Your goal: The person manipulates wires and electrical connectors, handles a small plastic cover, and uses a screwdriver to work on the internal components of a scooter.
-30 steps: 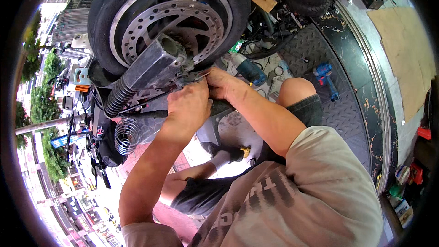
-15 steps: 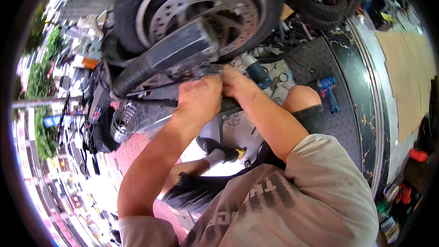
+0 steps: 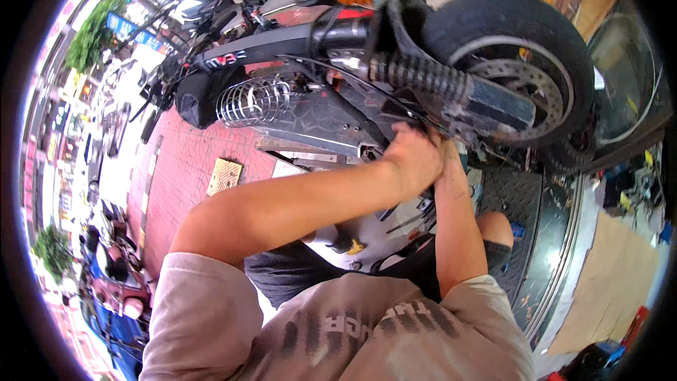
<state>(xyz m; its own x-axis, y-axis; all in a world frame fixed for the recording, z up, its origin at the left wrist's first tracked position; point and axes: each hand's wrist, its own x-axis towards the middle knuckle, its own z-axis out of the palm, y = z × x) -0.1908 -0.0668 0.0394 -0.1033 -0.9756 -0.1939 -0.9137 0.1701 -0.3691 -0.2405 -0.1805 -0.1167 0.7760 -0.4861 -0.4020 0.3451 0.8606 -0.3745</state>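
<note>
- Stretching across the upper middle, a dark scooter (image 3: 278, 42) has its handlebar end at the left and a thick wheel at the right, just beyond the hands.
- The tyre (image 3: 508, 14) is broad, rounded, matt black rubber, circling a paler metal rim; inside it sits a brake disc (image 3: 502, 69), a flat grey ring drilled with small holes.
- Next to the wheel, a ribbed black sleeve (image 3: 419, 74) runs into a blocky, scuffed arm (image 3: 502, 104) with flat faces and worn edges.
- The deck (image 3: 310, 116) is dark and patterned with angular lines; loops of shiny wire (image 3: 254, 102) stand coiled over it.
- The left hand (image 3: 415, 159) is up against the underside of the scooter near the inner end of the arm, its fingers bent inward.
- The right hand (image 3: 450, 156) is close beside it, partly covered by the left, the two meeting below the metalwork.
- Blur and overlap hide the fingertips, so I cannot tell whether either hand's fingers are closed on a part or only touching it.
- Below lie red paving (image 3: 187, 159) with fine joints, a tan ridged block (image 3: 224, 176) and, at the right, a smooth brown sheet (image 3: 599, 289).
</note>
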